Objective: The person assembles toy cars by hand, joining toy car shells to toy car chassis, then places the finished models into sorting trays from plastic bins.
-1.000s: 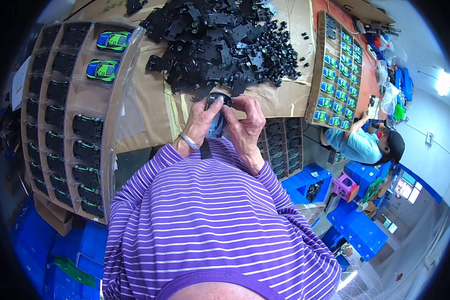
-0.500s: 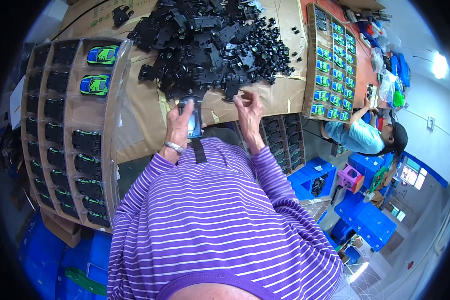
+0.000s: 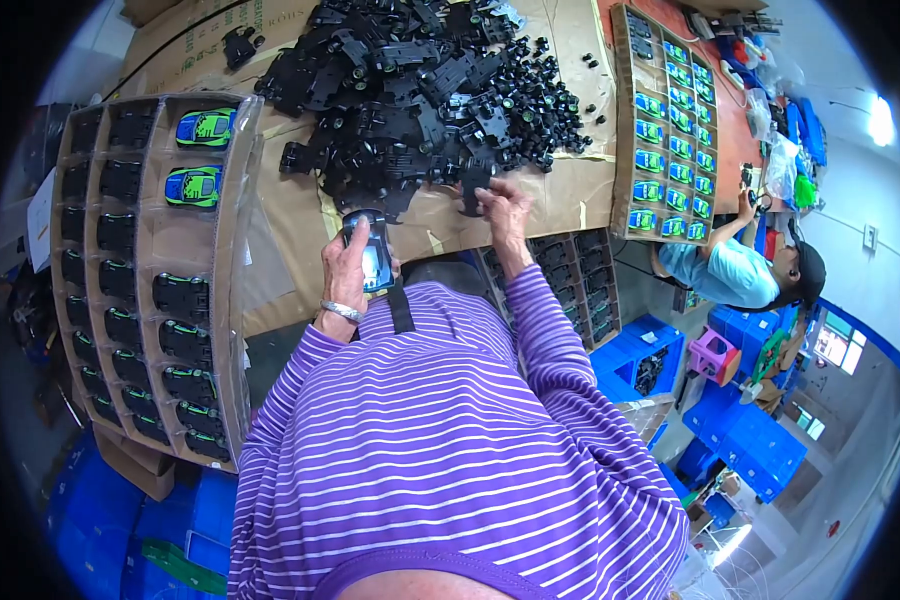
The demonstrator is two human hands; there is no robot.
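My left hand (image 3: 344,268) is closed around an oblong piece (image 3: 377,262) with a dark rim and a pale bluish middle; its kind is unclear. The thumb lies along its top end. To the right, my right hand (image 3: 507,210) pinches the edge of a black toy car chassis (image 3: 476,188) at the near side of the heap. Beyond both hands spreads a big heap of black chassis (image 3: 390,100). Small black wheels (image 3: 545,105) lie at its right side.
On the left, a divided cardboard tray (image 3: 250,190) holds black chassis and two blue-green toy cars (image 3: 194,186). Another tray (image 3: 620,190) of such cars stands right, near a person in light blue (image 3: 735,272). A third tray (image 3: 610,290) sits below the table edge, beside blue crates (image 3: 745,445).
My left hand has shifted slightly left and down with its piece. My right hand has moved slightly right, its fingers now on the chassis. The person at right has moved their arm.
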